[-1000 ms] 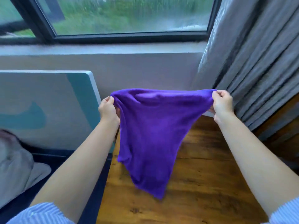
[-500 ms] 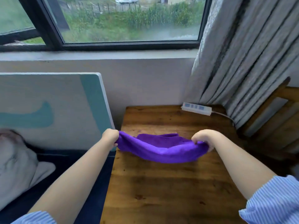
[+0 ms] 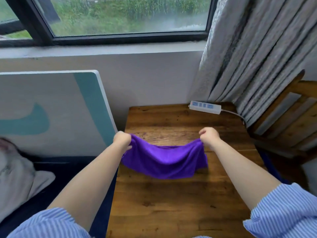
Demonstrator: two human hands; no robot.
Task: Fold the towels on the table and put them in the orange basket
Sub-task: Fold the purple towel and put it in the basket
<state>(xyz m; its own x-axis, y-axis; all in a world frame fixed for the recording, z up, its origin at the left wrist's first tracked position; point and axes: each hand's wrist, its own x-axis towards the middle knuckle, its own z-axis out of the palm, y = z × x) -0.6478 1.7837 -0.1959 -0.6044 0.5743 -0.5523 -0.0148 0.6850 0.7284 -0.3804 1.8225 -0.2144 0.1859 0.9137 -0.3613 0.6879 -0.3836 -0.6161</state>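
Purple towel [image 3: 164,162], one item, sagging over the middle of the wooden table [image 3: 171,203], its top corners pinched in my left hand [image 3: 122,140] and right hand [image 3: 209,137]: folding seemingly just begun, no orange basket in view, stowing still left.

Left grip [image 3: 122,140], right grip [image 3: 209,136], seemingly clenched.

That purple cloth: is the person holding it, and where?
Yes. The left hand and right hand each grip one end of the purple towel's top edge.
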